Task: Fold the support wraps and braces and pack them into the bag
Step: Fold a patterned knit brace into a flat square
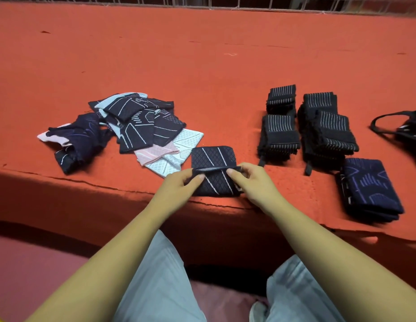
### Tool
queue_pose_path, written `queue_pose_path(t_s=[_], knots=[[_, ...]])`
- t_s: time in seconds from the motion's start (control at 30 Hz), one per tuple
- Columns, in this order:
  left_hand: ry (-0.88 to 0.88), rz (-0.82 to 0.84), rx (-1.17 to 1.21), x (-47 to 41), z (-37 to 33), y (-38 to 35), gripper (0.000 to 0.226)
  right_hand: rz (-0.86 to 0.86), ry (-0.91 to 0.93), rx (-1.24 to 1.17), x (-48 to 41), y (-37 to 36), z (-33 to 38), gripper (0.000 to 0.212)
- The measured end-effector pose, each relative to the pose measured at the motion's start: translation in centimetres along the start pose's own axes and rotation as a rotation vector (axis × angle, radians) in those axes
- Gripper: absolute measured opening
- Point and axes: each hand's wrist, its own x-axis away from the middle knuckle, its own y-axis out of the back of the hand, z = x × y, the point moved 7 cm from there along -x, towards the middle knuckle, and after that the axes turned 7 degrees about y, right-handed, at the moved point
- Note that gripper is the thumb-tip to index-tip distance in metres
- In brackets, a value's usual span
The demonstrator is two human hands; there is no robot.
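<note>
A dark navy brace with white diagonal lines lies near the front edge of the red table, its near half folded over. My left hand pinches the folded edge at the left and my right hand pinches it at the right. A loose pile of unfolded braces in navy, white and pink lies to the left. Several folded black striped wraps are stacked to the right, with another stack beside them. A folded navy stack sits at the front right. The black bag is at the right edge, mostly cut off.
The red felt table surface stretches far back to a wire grid fence. The table's front edge runs just under my hands. My knees in light trousers are below the table.
</note>
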Motion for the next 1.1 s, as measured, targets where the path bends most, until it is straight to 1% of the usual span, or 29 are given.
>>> queue_pose_path(t_s=[0.07, 0.1, 0.2, 0.27, 0.37, 0.5, 0.6, 0.67, 0.73, 0.83, 0.97, 1.0, 1.1], knots=[[0.060, -0.082, -0.044, -0.6, 0.2, 0.0, 0.015, -0.053, -0.027, 0.081, -0.3, 0.2, -0.5, 0.037], [0.086, -0.113, -0.059, -0.9, 0.5, -0.1, 0.015, -0.076, -0.043, 0.100, -0.4, 0.3, -0.8, 0.040], [0.149, -0.199, -0.133, -1.7, 0.5, -0.1, 0.027, -0.132, -0.121, 0.116, -1.0, 0.4, -1.7, 0.043], [0.179, -0.246, -0.196, -2.1, 0.3, 0.3, 0.032, -0.153, -0.160, 0.147, -1.5, 0.4, -1.9, 0.045], [0.227, -0.263, -0.280, -2.8, 0.3, 0.7, 0.034, -0.180, -0.190, 0.185, -1.9, 0.5, -2.0, 0.045], [0.282, -0.280, -0.309, -3.1, 0.6, 0.7, 0.035, -0.191, -0.201, 0.247, -1.9, 0.6, -1.8, 0.042], [0.295, -0.285, -0.321, -3.1, 0.6, 0.7, 0.036, -0.175, -0.143, 0.357, -2.1, 0.5, -0.8, 0.040], [0.290, -0.281, -0.348, -3.1, 0.5, 0.6, 0.036, -0.167, -0.101, 0.480, -2.2, 0.6, -0.1, 0.034], [0.289, -0.267, -0.383, -3.2, 0.3, 0.6, 0.034, -0.157, -0.087, 0.552, -2.2, 0.8, 0.0, 0.029], [0.295, -0.236, -0.389, -3.5, 0.1, 0.5, 0.034, -0.134, -0.095, 0.555, -2.0, 0.8, -0.4, 0.027], [0.315, -0.193, -0.311, -3.8, 0.2, 0.9, 0.034, -0.120, -0.073, 0.563, -1.6, 0.6, -0.5, 0.023], [0.312, -0.188, -0.302, -3.8, 0.2, 1.1, 0.034, -0.113, -0.048, 0.542, -1.5, 0.6, -0.4, 0.023], [0.298, -0.168, -0.316, -3.6, 0.2, 1.0, 0.033, -0.037, 0.121, 0.538, -0.7, 0.3, 0.2, 0.037]])
